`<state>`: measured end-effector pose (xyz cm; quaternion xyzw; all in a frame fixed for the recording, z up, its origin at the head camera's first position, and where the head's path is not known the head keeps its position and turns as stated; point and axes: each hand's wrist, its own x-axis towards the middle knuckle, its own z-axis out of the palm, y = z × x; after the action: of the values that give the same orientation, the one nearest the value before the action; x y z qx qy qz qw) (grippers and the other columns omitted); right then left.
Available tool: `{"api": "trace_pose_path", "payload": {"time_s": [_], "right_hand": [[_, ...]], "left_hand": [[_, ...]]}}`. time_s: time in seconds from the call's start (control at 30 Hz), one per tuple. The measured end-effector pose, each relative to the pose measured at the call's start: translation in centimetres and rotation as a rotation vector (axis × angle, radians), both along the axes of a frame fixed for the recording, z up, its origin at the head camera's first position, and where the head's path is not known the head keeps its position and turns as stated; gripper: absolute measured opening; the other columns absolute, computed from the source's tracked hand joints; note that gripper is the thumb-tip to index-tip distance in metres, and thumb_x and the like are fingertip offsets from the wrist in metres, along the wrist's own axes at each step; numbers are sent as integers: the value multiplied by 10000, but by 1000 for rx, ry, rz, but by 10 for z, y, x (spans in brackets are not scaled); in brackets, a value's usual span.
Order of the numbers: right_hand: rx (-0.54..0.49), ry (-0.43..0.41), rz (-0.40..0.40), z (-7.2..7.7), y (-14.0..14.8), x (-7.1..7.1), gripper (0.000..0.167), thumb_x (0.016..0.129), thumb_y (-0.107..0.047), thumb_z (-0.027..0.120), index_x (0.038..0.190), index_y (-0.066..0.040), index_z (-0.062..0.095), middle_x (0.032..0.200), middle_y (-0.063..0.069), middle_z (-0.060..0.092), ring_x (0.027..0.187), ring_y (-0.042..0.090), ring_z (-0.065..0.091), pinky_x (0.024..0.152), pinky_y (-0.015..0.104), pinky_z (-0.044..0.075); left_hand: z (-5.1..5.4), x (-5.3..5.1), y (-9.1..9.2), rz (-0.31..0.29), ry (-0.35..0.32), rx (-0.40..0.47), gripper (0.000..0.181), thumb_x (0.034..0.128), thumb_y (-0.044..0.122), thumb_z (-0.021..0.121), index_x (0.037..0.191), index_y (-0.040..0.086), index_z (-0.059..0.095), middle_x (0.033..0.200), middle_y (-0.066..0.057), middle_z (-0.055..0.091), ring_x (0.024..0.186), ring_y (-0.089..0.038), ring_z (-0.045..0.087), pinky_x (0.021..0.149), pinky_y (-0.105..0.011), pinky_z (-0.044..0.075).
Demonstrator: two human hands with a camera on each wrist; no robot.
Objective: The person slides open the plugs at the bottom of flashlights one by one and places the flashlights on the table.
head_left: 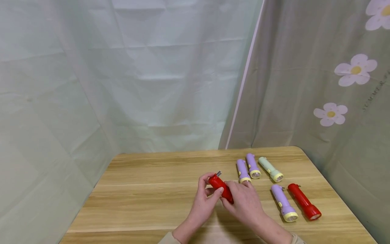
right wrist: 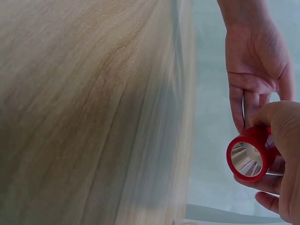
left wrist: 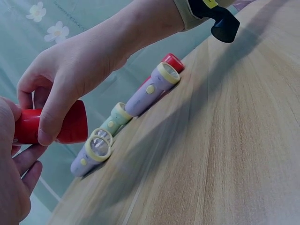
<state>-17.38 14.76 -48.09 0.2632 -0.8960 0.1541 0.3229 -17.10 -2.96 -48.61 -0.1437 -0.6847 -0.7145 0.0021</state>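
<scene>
A red flashlight (head_left: 217,183) is held above the table by both hands, with metal plug prongs (head_left: 218,173) sticking out of its tail end. My left hand (head_left: 203,202) grips the tail part between thumb and fingers. Nearer the lamp end, my right hand (head_left: 246,206) holds it with thumb and fingers around the body. The head view hides the lamp behind that hand. In the right wrist view the round reflector (right wrist: 247,160) faces the camera. From the left wrist the red head (left wrist: 75,123) shows beyond the right thumb.
Right of the hands lie two purple flashlights (head_left: 252,166) (head_left: 242,169) and a pale green one (head_left: 268,168). Closer to the right edge are another purple flashlight (head_left: 283,201) and a red one (head_left: 303,200). Curtains (head_left: 170,84) hang behind the wooden table (head_left: 137,196).
</scene>
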Motion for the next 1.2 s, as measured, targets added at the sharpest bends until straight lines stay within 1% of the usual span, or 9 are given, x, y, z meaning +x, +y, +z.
{"api": "trace_pose_path", "payload": {"time_s": [0.17, 0.33, 0.53, 0.67, 0.73, 0.8, 0.93, 1.03, 1.2], "right_hand": [[18, -29, -4, 4, 3, 0, 400, 791, -320, 825, 1117, -158, 658, 881, -68, 702, 738, 98, 629, 796, 367, 465], [15, -86, -19, 8, 11, 1, 443, 797, -330, 841, 1168, -166, 662, 979, -50, 714, 859, 136, 654, 855, 398, 468], [11, -68, -32, 15, 25, 1, 444, 776, -296, 843, 1152, -143, 663, 926, -56, 693, 810, 123, 619, 824, 390, 463], [21, -44, -58, 20, 34, 2, 435, 769, -298, 830, 1130, -117, 670, 906, -36, 703, 764, 131, 610, 794, 393, 489], [21, -52, -74, 22, 39, 2, 451, 770, -304, 829, 1145, -106, 676, 919, -19, 712, 768, 140, 619, 795, 404, 499], [21, -65, -89, 23, 44, 2, 472, 774, -309, 829, 1166, -91, 682, 940, 2, 721, 786, 159, 636, 812, 422, 512], [18, -77, -106, 24, 55, 1, 429, 779, -292, 810, 1138, -98, 677, 915, -5, 700, 781, 163, 617, 842, 437, 503], [15, -63, -114, 25, 64, 1, 394, 768, -271, 801, 1102, -113, 665, 868, -28, 674, 743, 139, 580, 797, 421, 480], [43, -65, -159, 30, 81, 4, 369, 760, -281, 797, 1071, -128, 671, 767, -91, 588, 678, 114, 509, 719, 388, 428]], "left_hand": [[0, -1, 1, -1, 9, -2, 568, 996, 195, 695, 1463, 237, 375, 1331, -89, 494, 1103, -275, 662, 862, -352, 588], [1, -2, 2, -43, 46, -27, 530, 1017, 233, 665, 1474, 292, 405, 1329, -85, 480, 1126, -250, 662, 865, -372, 589], [7, -2, 2, -109, 122, -79, 584, 1040, 241, 625, 1561, 330, 375, 1440, -40, 504, 1190, -246, 638, 899, -323, 568], [9, 0, 2, -112, 138, -144, 630, 1042, 281, 618, 1586, 373, 315, 1488, -21, 484, 1274, -264, 591, 915, -341, 562], [10, 1, 1, -100, 166, -206, 644, 1038, 313, 622, 1593, 359, 300, 1501, -6, 478, 1286, -263, 580, 926, -370, 559], [11, 2, -1, -88, 221, -303, 649, 1034, 374, 616, 1596, 350, 293, 1509, 29, 467, 1288, -232, 575, 940, -404, 553], [12, 3, -5, -71, 387, -541, 651, 1026, 441, 602, 1597, 314, 318, 1514, 75, 463, 1282, -157, 560, 975, -463, 529], [12, 5, -9, -72, 491, -680, 646, 1020, 445, 606, 1587, 252, 364, 1514, 53, 483, 1307, -162, 542, 997, -453, 518], [9, 9, -15, -70, 604, -844, 641, 1002, 477, 608, 1553, 206, 427, 1489, 13, 526, 1333, -187, 528, 1055, -445, 474]]}}
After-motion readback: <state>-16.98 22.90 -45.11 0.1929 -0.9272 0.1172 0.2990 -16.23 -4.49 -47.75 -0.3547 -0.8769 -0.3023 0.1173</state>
